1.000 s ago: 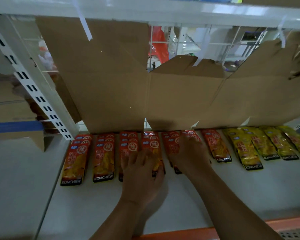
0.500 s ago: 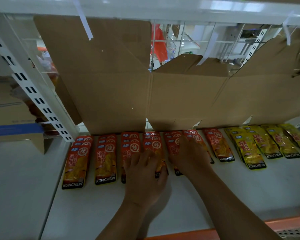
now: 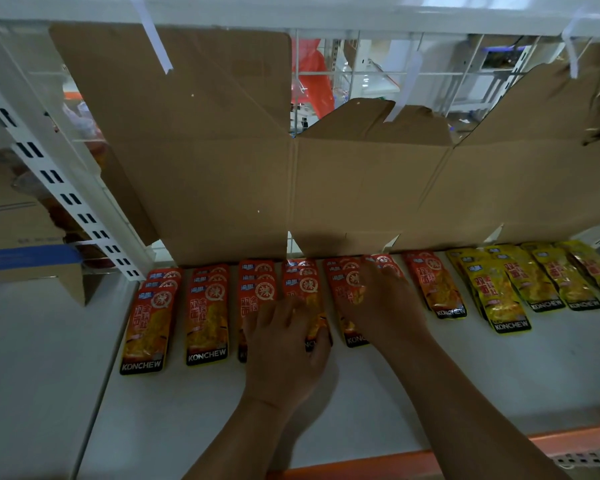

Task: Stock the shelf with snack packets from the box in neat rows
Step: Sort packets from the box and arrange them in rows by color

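Alignment of red packets (image 3: pixel 207 317) on the white shelf (image 3: pixel 465 382): the left hand (image 3: pixel 284 344) lies flat, fingers spread, across the third and fourth stacks from the left, and the right hand (image 3: pixel 381 303) presses straight fingers on the next two; neither grasps anything. Good practice would be to slide each overlapping stack parallel to its neighbours, with even gaps and level lower edges, leaving the yellow packets (image 3: pixel 499 292) alone.

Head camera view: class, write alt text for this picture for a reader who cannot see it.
A person's left hand and right hand rest flat on overlapping rows of red KONCHEW snack packets lying on a white shelf. To the right lie yellow packets in similar rows, and flattened cardboard stands behind them all.
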Motion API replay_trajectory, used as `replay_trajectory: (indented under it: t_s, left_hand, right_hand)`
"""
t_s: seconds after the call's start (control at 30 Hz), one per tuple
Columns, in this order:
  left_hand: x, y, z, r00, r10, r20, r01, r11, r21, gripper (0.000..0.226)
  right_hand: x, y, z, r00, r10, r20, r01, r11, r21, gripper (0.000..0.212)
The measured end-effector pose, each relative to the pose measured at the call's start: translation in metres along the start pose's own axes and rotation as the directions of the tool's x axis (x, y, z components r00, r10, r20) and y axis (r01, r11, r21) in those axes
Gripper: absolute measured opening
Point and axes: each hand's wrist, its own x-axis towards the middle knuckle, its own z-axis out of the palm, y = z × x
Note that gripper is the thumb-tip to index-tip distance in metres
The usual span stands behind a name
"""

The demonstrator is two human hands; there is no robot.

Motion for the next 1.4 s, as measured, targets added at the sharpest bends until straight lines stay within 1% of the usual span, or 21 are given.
replay_trajectory:
  t_s: [0.07,0.13,0.2,0.27,0.37,0.47,0.5,0.6,0.63,0.73,0.8,0.83,0.9,0.97,1.0,1.07,1.1,1.17,1.23,1.3,1.4]
  left_hand:
    - [0.0,0.0,0.0,1.0,0.004,-0.018,-0.004,1.0,0.002,0.025]
    - [0.0,0.001,0.0,0.999,0.004,-0.034,-0.003,1.0,0.012,0.026]
    - [-0.001,0.002,-0.001,0.999,-0.004,-0.036,0.005,1.0,0.028,0.029]
    - [0.0,0.004,-0.001,0.999,-0.011,-0.038,0.012,0.999,0.029,0.033]
    - [-0.002,0.007,-0.003,0.998,0.01,-0.054,-0.008,0.999,0.037,0.038]
    - [-0.005,0.015,-0.006,0.998,0.011,-0.057,-0.005,0.995,0.101,0.042]
    - [-0.007,0.02,-0.008,0.998,-0.008,-0.06,0.015,0.993,0.12,0.043]
    - [-0.014,0.045,-0.016,0.996,-0.059,-0.064,0.068,0.987,0.146,0.043]
    - [-0.015,0.056,-0.021,0.996,-0.057,-0.075,0.067,0.988,0.14,0.043]
    - [-0.009,0.097,-0.048,0.992,-0.019,-0.126,0.035,0.991,0.131,0.043]
    - [0.002,0.126,-0.076,0.987,-0.002,-0.159,0.027,0.987,0.155,0.044]
    - [0.008,0.139,-0.091,0.982,-0.024,-0.185,0.05,0.989,0.142,0.045]
    - [0.02,0.163,-0.125,0.958,-0.12,-0.26,0.136,0.99,0.045,0.047]
    - [0.031,0.183,-0.167,0.937,-0.156,-0.313,0.155,0.987,-0.028,0.05]
    - [0.036,0.193,-0.19,0.932,-0.137,-0.337,0.139,0.99,-0.018,0.051]
    - [0.044,0.208,-0.238,0.912,-0.068,-0.405,0.105,0.992,0.07,0.049]
    - [0.048,0.213,-0.262,0.896,-0.048,-0.442,0.107,0.988,0.11,0.049]
    - [0.049,0.219,-0.311,0.869,-0.055,-0.492,0.138,0.981,0.134,0.05]
    - [0.044,0.219,-0.357,0.86,-0.08,-0.505,0.172,0.975,0.138,0.049]
    - [0.031,0.213,-0.402,0.858,-0.125,-0.499,0.22,0.966,0.135,0.042]
    - [0.005,0.188,-0.466,0.868,-0.196,-0.456,0.31,0.931,0.192,0.04]
  right_hand:
    - [-0.002,0.0,0.001,1.0,-0.016,-0.024,0.016,1.0,0.006,0.064]
    - [-0.003,0.001,0.003,0.996,-0.069,-0.059,0.07,0.997,0.02,0.049]
    - [-0.005,0.002,0.004,0.991,-0.117,-0.059,0.119,0.992,0.046,0.035]
    - [-0.008,0.004,0.002,0.988,-0.144,-0.052,0.147,0.987,0.066,0.035]
    - [-0.016,0.01,-0.002,0.969,-0.227,-0.097,0.235,0.968,0.087,0.044]
    - [-0.028,0.022,-0.015,0.961,-0.274,-0.046,0.278,0.95,0.145,0.043]
    - [-0.031,0.028,-0.02,0.95,-0.308,-0.057,0.314,0.938,0.148,0.042]
    - [-0.04,0.04,-0.046,0.92,-0.386,-0.069,0.392,0.907,0.156,0.038]
    - [-0.043,0.044,-0.057,0.906,-0.416,-0.076,0.423,0.891,0.164,0.037]
    - [-0.053,0.047,-0.095,0.878,-0.468,-0.096,0.478,0.854,0.204,0.025]
    - [-0.058,0.041,-0.121,0.851,-0.506,-0.14,0.525,0.81,0.26,0.023]
    - [-0.06,0.035,-0.134,0.837,-0.524,-0.159,0.547,0.789,0.28,0.026]
    - [-0.065,0.018,-0.163,0.818,-0.549,-0.173,0.575,0.763,0.295,0.034]
    - [-0.071,-0.004,-0.192,0.765,-0.596,-0.244,0.644,0.711,0.283,0.037]
    - [-0.075,-0.018,-0.208,0.727,-0.621,-0.293,0.686,0.674,0.274,0.036]
    - [-0.087,-0.048,-0.241,0.665,-0.659,-0.352,0.746,0.609,0.27,0.031]
    - [-0.094,-0.063,-0.256,0.648,-0.669,-0.363,0.761,0.585,0.281,0.03]
    - [-0.11,-0.092,-0.283,0.609,-0.689,-0.393,0.793,0.541,0.28,0.03]
    - [-0.125,-0.118,-0.301,0.544,-0.722,-0.427,0.839,0.482,0.253,0.026]
    - [-0.142,-0.143,-0.312,0.487,-0.761,-0.429,0.873,0.425,0.237,0.023]
    - [-0.167,-0.182,-0.32,0.418,-0.803,-0.425,0.908,0.367,0.201,0.019]
